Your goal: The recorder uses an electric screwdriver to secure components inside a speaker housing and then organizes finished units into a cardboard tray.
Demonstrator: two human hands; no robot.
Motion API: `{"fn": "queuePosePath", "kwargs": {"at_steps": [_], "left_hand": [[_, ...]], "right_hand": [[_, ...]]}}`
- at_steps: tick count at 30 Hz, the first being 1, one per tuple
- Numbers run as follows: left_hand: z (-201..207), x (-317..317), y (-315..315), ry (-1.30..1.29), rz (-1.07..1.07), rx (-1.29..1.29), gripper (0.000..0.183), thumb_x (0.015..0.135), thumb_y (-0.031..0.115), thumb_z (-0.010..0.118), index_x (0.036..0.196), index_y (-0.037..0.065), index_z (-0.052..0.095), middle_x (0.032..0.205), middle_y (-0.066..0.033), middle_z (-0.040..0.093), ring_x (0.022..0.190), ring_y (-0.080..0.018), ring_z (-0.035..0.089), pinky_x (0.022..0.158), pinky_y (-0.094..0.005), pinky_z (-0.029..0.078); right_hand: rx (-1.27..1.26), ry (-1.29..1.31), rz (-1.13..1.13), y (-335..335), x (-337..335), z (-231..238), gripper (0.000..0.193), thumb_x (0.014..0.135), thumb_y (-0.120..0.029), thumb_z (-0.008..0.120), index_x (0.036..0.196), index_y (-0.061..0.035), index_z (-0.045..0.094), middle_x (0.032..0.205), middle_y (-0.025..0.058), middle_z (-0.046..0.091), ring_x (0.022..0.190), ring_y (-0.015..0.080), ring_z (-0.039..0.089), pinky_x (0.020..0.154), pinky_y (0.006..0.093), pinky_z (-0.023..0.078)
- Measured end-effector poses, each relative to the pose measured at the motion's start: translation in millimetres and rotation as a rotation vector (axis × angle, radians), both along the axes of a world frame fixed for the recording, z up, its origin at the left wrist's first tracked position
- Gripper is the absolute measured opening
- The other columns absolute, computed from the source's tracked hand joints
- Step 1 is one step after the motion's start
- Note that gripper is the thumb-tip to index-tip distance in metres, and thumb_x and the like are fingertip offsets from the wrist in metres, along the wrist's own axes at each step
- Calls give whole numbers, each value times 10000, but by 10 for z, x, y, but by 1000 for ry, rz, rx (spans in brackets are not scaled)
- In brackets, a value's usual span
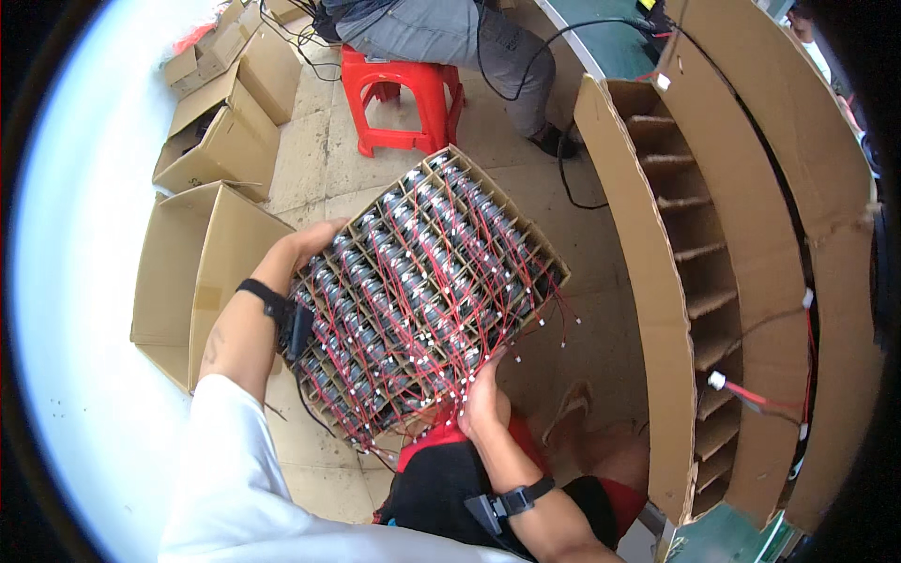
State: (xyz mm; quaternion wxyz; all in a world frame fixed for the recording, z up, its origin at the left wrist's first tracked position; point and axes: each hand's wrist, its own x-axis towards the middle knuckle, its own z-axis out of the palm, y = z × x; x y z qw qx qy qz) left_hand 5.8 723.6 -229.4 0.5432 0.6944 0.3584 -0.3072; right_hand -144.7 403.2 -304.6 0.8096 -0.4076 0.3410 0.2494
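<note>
A cardboard divider tray (pixel 556 272) is held up at a slant in front of me. Its cells are filled with rows of small round dark-and-silver parts (pixel 413 281). Red and black wires with white plugs trail from them, thickest toward the near edge. My left hand (pixel 317 238) grips the tray's far left side, its fingers mostly hidden by the edge. On the near side, my right hand (pixel 482 402) supports the tray from below, thumb at the edge and the other fingers largely out of sight. Both wrists wear black straps.
Open cardboard boxes (pixel 214 263) line the left wall. A person (pixel 422 38) sits on a red stool (pixel 399 94) just beyond the tray. To the right stands a long cardboard box (pixel 624 235) with divided cells, beside a green work surface (pixel 727 537). A black cable (pixel 563 174) hangs there.
</note>
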Motion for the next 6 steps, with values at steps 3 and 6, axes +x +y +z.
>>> {"fn": "queuePosePath", "kwargs": {"at_steps": [3, 6], "left_hand": [[-45, -47, 16, 3, -20, -39, 451, 1025, 399, 410, 1297, 115, 632, 1136, -114, 717, 952, -241, 699, 873, -437, 568], [-142, -19, 304, 153, -39, -117, 583, 1004, 505, 432, 1483, 178, 488, 1376, -132, 616, 1175, -243, 634, 1033, -455, 495]], "right_hand": [[57, -29, 14, -144, -60, -198, 791, 1022, -686, 257, 1561, -113, 337, 1519, 85, 476, 1348, 254, 507, 1122, 430, 430], [127, -75, -29, 35, -75, 28, 768, 1032, -667, 258, 1551, -108, 345, 1501, 86, 494, 1340, 262, 517, 1121, 440, 438]]}}
